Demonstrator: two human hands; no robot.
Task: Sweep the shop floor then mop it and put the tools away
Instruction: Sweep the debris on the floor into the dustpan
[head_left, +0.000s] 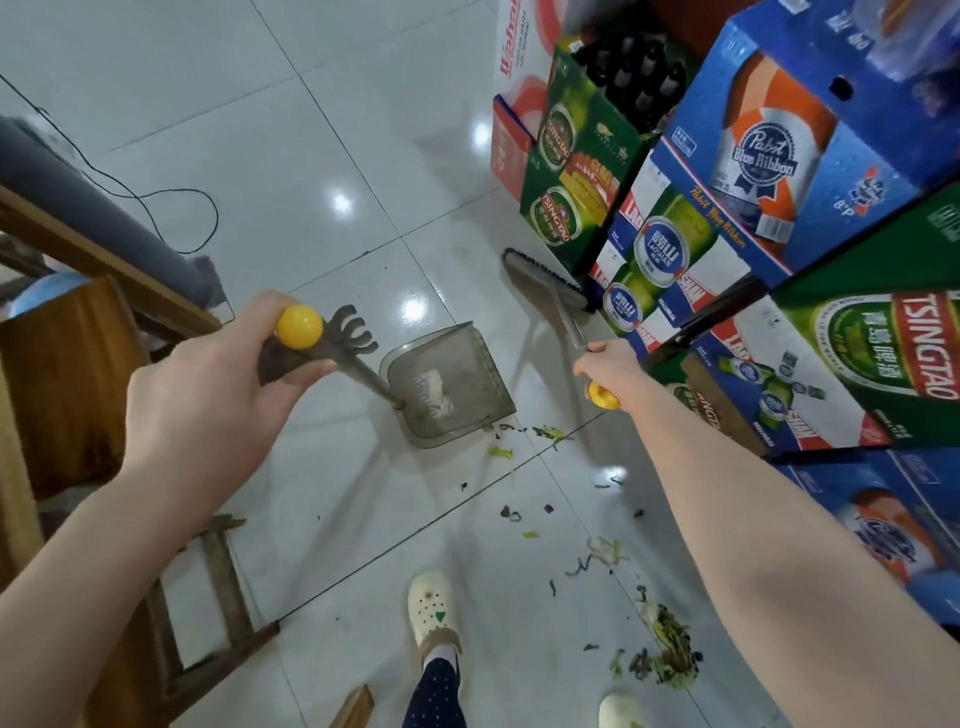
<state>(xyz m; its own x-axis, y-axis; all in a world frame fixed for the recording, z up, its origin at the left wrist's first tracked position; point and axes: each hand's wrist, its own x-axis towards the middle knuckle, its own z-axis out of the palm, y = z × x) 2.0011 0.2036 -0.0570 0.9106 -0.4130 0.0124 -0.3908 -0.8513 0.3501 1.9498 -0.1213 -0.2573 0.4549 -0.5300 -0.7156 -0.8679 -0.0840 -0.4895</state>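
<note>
Sweeping is judged the step in hand; no mop is in view. The left hand (208, 395) has its grip clamped round the dark upright handle of a translucent grey plastic dustpan (447, 384), just below the handle's yellow ball top. The pan rests on the floor at 12 o'clock from the feet, mouth facing 5 o'clock, with a little pale litter inside. The right hand (610, 366) has its grip clamped on the thin metal handle of a grey broom with dark bristles (540, 275). The broom's head lies at 1 o'clock, close beside the foot of the cartons.

Green and dark leafy scraps (550, 434) lie just beside the pan's lip. A denser heap (670, 649) sits at 4 o'clock, near a cream clog (621, 712), with loose bits between.

Recommendation: bring the broom head round behind the heap and work it toward the pan in short, low strokes. Keep the lip flat on the tile and the pan steady. The scraps look moist and may smear if pressed hard.

Surface: glossy white tiled floor (311, 156) with thin grout lines and bright lamp reflections. Stacked blue and green beer cartons (779, 208) stand from 1 to 3 o'clock. A wooden step frame (218, 597) stands at 8 o'clock. A thin black cable (171, 197) trails across the tiles at 11 o'clock and should be kept clear of the broom.
</note>
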